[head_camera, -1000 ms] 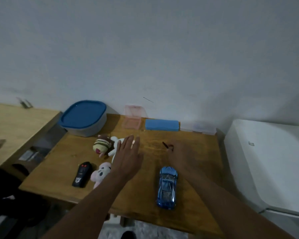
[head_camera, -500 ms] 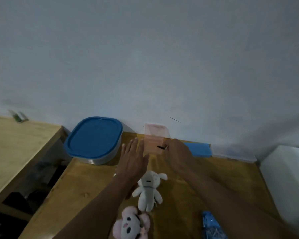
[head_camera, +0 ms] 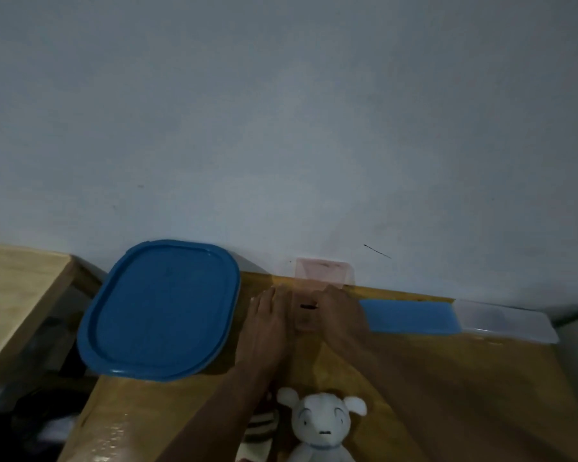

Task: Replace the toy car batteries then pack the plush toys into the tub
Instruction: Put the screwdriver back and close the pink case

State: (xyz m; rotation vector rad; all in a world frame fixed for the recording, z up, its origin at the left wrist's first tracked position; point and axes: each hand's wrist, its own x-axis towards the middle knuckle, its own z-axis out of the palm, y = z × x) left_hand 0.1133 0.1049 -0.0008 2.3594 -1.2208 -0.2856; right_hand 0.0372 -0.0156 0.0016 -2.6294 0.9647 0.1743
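— One wooden surface. Where's the tub on it?

— Left of centre. The tub sits against the wall with its blue lid on, so its contents are hidden. The white plush mouse and a striped plush lie at the bottom edge, unpacked. No car in view.

— The hands?

— The left hand lies flat, seemingly steadying the pink translucent box. The right hand pinches a small dark stick over it, likely after batteries. The box's contents are unclear.

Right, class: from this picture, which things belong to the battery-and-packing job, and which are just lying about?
Job: blue-lidded tub, white plush, striped plush, probably the pink box being handled.
Lying about: blue box, clear box, side table.
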